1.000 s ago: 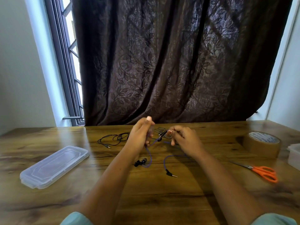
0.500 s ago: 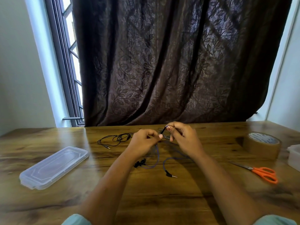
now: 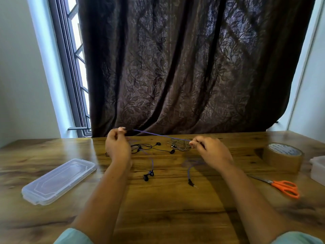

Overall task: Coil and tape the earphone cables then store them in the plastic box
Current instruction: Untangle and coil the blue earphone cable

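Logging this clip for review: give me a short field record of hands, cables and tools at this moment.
left hand: pinches purple cable, raised
right hand: pinches same cable, stretched between hands
earbuds, jack: on table
black earphones: loose on table
tape, scissors: right, untouched
lid: left
box: right edge

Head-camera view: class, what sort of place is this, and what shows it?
Most likely a room in a home: a wooden table stands against a window hung with a dark patterned curtain, with packing tape and orange scissors on it.
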Motion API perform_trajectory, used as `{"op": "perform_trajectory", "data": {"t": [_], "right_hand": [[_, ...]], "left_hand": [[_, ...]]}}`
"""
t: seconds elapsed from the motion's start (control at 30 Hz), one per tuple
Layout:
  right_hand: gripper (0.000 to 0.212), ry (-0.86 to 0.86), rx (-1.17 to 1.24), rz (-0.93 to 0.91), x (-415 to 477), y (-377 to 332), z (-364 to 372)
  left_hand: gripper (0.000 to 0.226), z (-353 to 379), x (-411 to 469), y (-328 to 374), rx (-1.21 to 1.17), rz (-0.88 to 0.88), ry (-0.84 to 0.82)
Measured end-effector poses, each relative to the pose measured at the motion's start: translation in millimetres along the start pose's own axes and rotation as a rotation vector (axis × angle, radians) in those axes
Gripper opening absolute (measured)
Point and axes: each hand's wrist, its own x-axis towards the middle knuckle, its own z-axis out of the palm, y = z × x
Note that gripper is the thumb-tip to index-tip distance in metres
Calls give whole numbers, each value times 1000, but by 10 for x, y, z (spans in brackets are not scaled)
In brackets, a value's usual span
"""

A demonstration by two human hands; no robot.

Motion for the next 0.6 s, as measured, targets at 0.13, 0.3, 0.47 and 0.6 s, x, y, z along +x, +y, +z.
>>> {"op": "perform_trajectory", "data": {"t": [0.13,0.3,0.47,0.6], "right_hand": [[22,22,-7,0,-4,73,69],[21,-1,21,-80,5,-20,131],[23,13,-1,-131,-16,-105,136],[20,16,92,-225,-41,-198,153]], "left_hand": [[13,-53,71,-12,15,-257,-229],[20,43,-119,74,755,38,-773],[39,151,-382,85,1044,847,-468],[41,343,-591,-45,625,684,-917]]}}
